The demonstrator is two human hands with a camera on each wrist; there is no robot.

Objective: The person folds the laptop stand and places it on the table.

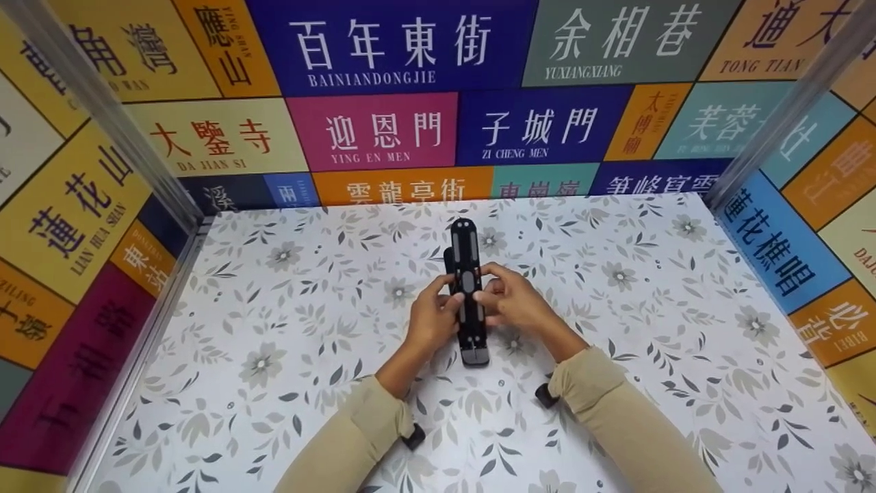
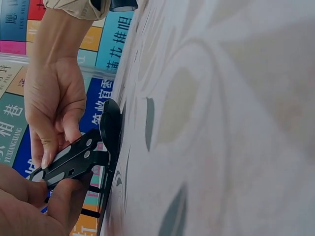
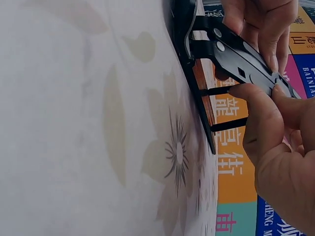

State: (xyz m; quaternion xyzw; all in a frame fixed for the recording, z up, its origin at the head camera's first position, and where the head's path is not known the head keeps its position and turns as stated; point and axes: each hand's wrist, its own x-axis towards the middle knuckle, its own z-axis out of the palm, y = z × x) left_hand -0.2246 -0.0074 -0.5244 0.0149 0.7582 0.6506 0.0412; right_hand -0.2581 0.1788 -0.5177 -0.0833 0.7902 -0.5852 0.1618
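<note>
A black folding laptop stand (image 1: 467, 248) with grey pads along its long narrow top stands near the middle of the table, its length pointing away from me. My left hand (image 1: 432, 318) pinches its left side between thumb and fingers. From the right, my right hand (image 1: 512, 300) grips the opposite side at about the same height. Both wrist views show the upper part of the stand (image 3: 241, 61) tilted up off its base, which lies on the table; thin black struts (image 3: 224, 125) join the two. Some fingertips are hidden behind the stand.
A white tabletop (image 1: 226, 301) with a grey leaf and flower print lies under everything. Colourful panels (image 1: 383, 130) with large characters wall it in at the back and both sides. Small black devices (image 1: 413, 436) sit at the cuffs of the beige sleeves.
</note>
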